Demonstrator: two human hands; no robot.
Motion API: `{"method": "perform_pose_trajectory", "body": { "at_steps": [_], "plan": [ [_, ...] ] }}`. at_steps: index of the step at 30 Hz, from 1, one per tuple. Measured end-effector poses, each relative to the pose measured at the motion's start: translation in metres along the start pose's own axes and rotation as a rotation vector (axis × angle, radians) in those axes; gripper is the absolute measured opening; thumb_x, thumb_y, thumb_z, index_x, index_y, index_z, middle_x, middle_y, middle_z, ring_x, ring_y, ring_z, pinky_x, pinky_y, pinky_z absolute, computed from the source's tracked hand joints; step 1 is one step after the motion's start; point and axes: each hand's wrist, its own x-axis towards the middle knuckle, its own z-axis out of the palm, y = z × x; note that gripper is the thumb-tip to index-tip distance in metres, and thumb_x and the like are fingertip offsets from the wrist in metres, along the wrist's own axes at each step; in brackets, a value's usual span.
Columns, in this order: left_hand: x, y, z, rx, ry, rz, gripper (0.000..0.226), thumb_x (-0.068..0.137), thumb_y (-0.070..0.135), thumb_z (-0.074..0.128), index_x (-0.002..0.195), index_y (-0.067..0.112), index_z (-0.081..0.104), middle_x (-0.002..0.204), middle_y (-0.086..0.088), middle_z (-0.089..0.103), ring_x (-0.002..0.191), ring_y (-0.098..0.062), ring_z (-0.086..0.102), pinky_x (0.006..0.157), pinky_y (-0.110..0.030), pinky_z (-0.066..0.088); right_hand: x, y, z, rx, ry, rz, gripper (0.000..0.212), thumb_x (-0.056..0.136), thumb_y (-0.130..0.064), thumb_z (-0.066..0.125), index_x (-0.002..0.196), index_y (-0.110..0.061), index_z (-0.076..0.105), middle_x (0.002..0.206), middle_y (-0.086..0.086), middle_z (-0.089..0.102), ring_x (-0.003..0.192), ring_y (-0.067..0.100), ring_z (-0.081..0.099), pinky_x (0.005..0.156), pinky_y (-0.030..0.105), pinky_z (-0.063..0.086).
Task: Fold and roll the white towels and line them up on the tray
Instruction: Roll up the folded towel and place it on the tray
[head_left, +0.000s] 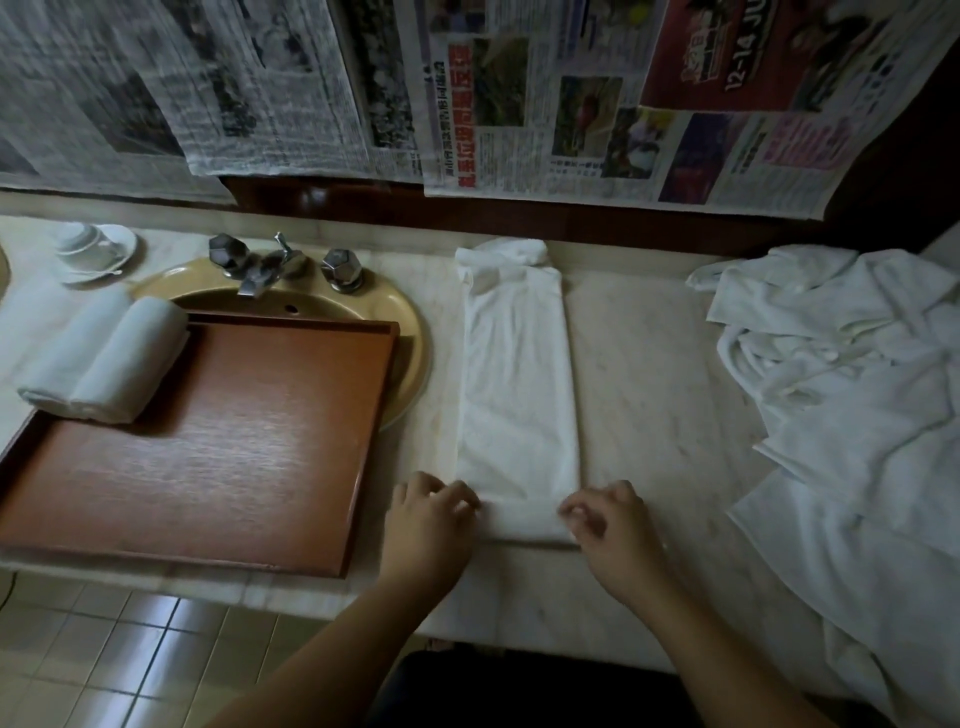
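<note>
White folded cotton towel strip (517, 384) begins rolling at bottom centre.
Left hand (428, 512) and right hand (605, 512) pinch its first turn; keep it tight, edges level.

The scene is dim and muted, with soft light and a slight graininess overall. Just beyond the hands (519, 525) the folded white towel (517, 395) is the brightest area, its weave washed out. Left of the hands, the wooden tray (218, 441) carries a broad dull sheen. Below them, floor tiles (130, 639) catch a pale glare. The newspaper (467, 88) far beyond is soft and blurred, and straight lines bow towards the edges.
</note>
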Motion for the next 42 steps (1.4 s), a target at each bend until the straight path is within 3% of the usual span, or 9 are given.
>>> {"method": "perform_pose_trajectory", "body": {
  "at_steps": [5,11,17,22,25,28,32,37,42],
  "plan": [
    [-0.008,-0.014,0.003,0.226,0.022,0.477,0.027,0.09,0.022,0.056,0.11,0.026,0.072,0.115,0.002,0.059,0.093,-0.026,0.055,0.073,-0.038,0.046,-0.02,-0.008,-0.007,-0.363,0.0,-0.341,0.038,0.075,-0.024,0.065,0.107,-0.039,0.079,0.093,-0.013,0.054,0.083,0.019,0.055,0.061,0.034,0.047],
    [0.0,-0.032,-0.001,0.229,0.011,0.595,0.031,0.098,0.042,0.062,0.123,0.025,0.07,0.121,0.006,0.064,0.095,-0.022,0.058,0.075,-0.038,0.048,-0.019,0.006,-0.009,-0.39,-0.055,-0.346,0.034,0.088,-0.044,0.062,0.12,-0.04,0.072,0.105,-0.018,0.058,0.089,0.015,0.057,0.067,0.035,0.048],
    [0.016,-0.017,-0.005,0.071,-0.121,0.261,0.035,0.105,0.051,0.045,0.102,0.033,0.074,0.099,0.013,0.069,0.082,-0.015,0.054,0.076,-0.036,0.046,-0.003,0.012,-0.001,-0.056,-0.085,-0.042,0.032,0.096,-0.051,0.058,0.111,-0.031,0.077,0.093,-0.014,0.055,0.089,0.009,0.056,0.081,0.023,0.044],
    [0.028,0.011,-0.015,-0.465,-0.194,-0.36,0.013,0.091,0.043,0.075,0.094,0.032,0.07,0.085,0.01,0.072,0.076,-0.007,0.068,0.058,-0.021,0.049,0.025,0.001,0.003,0.042,-0.158,0.249,0.021,0.099,-0.037,0.066,0.08,-0.034,0.059,0.082,-0.007,0.061,0.077,0.015,0.06,0.066,0.029,0.04],
    [0.029,0.019,-0.012,-0.507,-0.142,-0.415,0.014,0.087,0.038,0.081,0.092,0.034,0.068,0.09,0.007,0.071,0.077,-0.011,0.068,0.057,-0.024,0.055,0.03,-0.002,0.005,0.119,-0.065,0.29,0.017,0.092,-0.03,0.075,0.089,-0.028,0.059,0.081,-0.004,0.063,0.074,0.015,0.061,0.068,0.031,0.045],
    [0.029,0.016,-0.006,-0.214,-0.038,-0.275,0.01,0.088,0.047,0.077,0.084,0.04,0.072,0.104,0.011,0.058,0.1,-0.017,0.052,0.084,-0.036,0.053,0.023,-0.006,0.003,-0.11,0.022,-0.043,0.017,0.089,-0.016,0.074,0.094,-0.032,0.07,0.088,-0.004,0.053,0.079,0.02,0.057,0.072,0.032,0.049],
    [0.021,-0.002,-0.001,0.203,0.094,0.301,0.016,0.098,0.041,0.064,0.098,0.03,0.076,0.113,0.001,0.057,0.094,-0.027,0.052,0.07,-0.038,0.046,0.013,-0.003,0.004,-0.383,0.016,-0.441,0.04,0.081,-0.004,0.064,0.109,-0.028,0.079,0.094,-0.004,0.055,0.08,0.026,0.056,0.063,0.038,0.049],
    [0.014,-0.017,0.0,0.341,0.038,0.558,0.042,0.098,0.052,0.055,0.117,0.018,0.069,0.109,0.001,0.061,0.091,-0.025,0.057,0.071,-0.041,0.05,-0.003,-0.004,-0.004,-0.507,-0.048,-0.409,0.05,0.08,-0.037,0.068,0.129,-0.03,0.07,0.108,-0.009,0.061,0.09,0.022,0.057,0.069,0.037,0.047],
    [0.022,0.005,0.005,0.455,0.066,0.605,0.043,0.094,0.052,0.066,0.124,0.022,0.066,0.09,-0.003,0.062,0.076,-0.024,0.055,0.061,-0.034,0.041,0.002,-0.01,0.009,-0.611,0.038,-0.426,0.039,0.087,-0.048,0.066,0.123,-0.033,0.07,0.091,-0.005,0.055,0.079,0.024,0.053,0.064,0.038,0.045]
  ]
}}
